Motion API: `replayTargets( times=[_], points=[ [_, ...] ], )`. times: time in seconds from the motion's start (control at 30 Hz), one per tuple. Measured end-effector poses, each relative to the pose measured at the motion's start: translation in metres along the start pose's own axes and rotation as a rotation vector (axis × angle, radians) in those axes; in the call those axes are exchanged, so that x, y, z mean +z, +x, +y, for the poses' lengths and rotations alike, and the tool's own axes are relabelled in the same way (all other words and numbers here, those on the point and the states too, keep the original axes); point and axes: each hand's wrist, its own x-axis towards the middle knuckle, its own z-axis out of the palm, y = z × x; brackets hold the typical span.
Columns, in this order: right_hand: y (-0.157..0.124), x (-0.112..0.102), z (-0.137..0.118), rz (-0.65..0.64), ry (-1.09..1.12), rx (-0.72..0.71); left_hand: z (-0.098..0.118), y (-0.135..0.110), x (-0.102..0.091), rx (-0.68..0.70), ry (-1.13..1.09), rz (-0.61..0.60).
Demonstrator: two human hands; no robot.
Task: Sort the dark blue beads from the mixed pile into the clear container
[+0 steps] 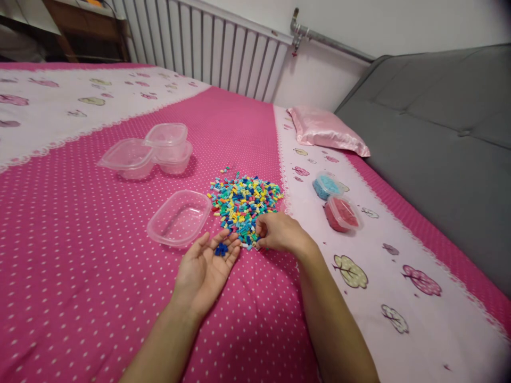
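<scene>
A pile of small multicoloured plastic building blocks [245, 199] lies on the pink dotted bedspread. My left hand [207, 268] is turned palm up just in front of it, slightly cupped, and several dark blue building blocks [221, 249] rest on its fingers. At the pile's near right edge is my right hand [279, 232], its thumb and fingertips bent together in a pinch. Whatever may be between those fingertips is too small to make out. A clear plastic container [179, 218] with nothing visible in it stands left of the pile, beyond my left hand.
More clear containers [167, 149] stand grouped at the back left, some stacked. On the right are a container of light blue blocks [327, 185] and a container of red blocks [342, 213]. A pink pillow [327, 130] lies near the grey headboard [431, 117]; a radiator [207, 45] stands behind.
</scene>
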Motion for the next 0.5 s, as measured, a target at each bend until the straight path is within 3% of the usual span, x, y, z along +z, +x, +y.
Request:
replayTargets(
  times=[0.5],
  points=[
    [0.0040, 0.0019, 0.0049, 0.057, 0.015, -0.020, -0.0004, -0.0001, 0.0003, 0.012, -0.006, 0.012]
  ],
)
